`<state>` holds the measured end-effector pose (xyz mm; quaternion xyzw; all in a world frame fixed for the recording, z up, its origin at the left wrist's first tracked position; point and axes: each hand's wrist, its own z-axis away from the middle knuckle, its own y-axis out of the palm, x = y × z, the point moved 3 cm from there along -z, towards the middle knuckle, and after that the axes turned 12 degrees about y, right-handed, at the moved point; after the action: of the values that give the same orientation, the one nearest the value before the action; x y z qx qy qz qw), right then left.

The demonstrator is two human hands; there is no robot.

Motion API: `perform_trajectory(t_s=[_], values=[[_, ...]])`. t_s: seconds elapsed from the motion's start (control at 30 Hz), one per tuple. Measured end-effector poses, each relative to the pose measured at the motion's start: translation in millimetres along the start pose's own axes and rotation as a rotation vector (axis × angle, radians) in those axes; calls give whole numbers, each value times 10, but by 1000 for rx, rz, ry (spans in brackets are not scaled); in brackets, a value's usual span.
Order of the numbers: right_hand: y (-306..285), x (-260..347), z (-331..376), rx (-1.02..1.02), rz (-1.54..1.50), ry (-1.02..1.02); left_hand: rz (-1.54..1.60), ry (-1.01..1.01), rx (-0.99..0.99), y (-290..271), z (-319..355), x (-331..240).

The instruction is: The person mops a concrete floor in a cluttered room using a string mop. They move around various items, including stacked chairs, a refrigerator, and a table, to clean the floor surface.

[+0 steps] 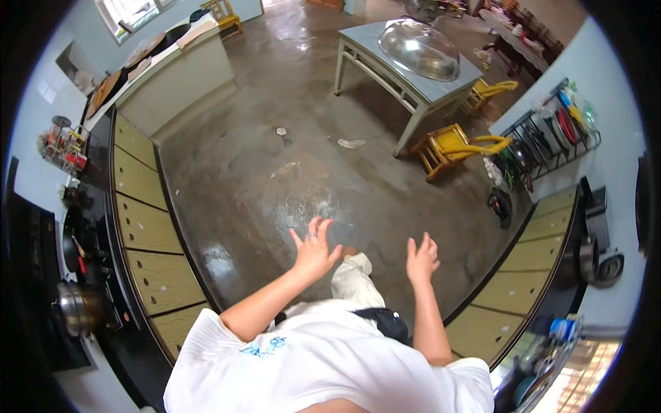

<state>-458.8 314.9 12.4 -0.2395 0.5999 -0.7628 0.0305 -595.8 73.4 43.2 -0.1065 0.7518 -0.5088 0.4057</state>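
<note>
Bare and empty, both our hands are lifted in front of us over the wet concrete floor (275,158). Our left hand (315,249) is raised with the forearm slanting up from the lower left, elbow bent, wrist cocked back; its fingers are spread and loose, grasping nothing, and a ring shows on one of them. Our right hand (421,258) stands at the end of a forearm that rises almost straight from the lower edge; its fingers are also parted and relaxed, holding nothing, with a ring on one finger too. The two hands are apart from each other, the left a little higher in the view than the right.

Between and below them we see our pale trouser leg (354,279) stepping forward, and our white shirt (310,358) fills the bottom of the view, with a black pouch (385,320) at the waist.

Nothing lies within touch of either hand. Nearest to our left is a dark counter with yellowish cabinet doors (148,227), carrying a steel pot (77,306) on a stove. Nearest to our right is a second run of cabinets (530,265). Well ahead stands a grey table (385,69) bearing a large metal dome cover (418,49), with yellow chairs (451,146) beside it and a black rack (551,138) on the right wall.
</note>
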Motion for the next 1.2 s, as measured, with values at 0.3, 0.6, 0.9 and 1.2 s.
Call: perform_trajectory(t_s=[0.3, 0.6, 0.9, 1.2], values=[[261, 3251, -1504, 278, -217, -859, -230, -432, -123, -797, -1731, 1579], [871, 5639, -3316, 555, -192, -515, 413, -806, -476, -1281, -4025, 3626], [675, 6870, -5521, -92, -253, -522, 4, 156, -154, -1825, -7724, 3975], [1518, 9101, -7828, 105, -440, -307, 284, -81, 133, -1679, -9972, 5496]])
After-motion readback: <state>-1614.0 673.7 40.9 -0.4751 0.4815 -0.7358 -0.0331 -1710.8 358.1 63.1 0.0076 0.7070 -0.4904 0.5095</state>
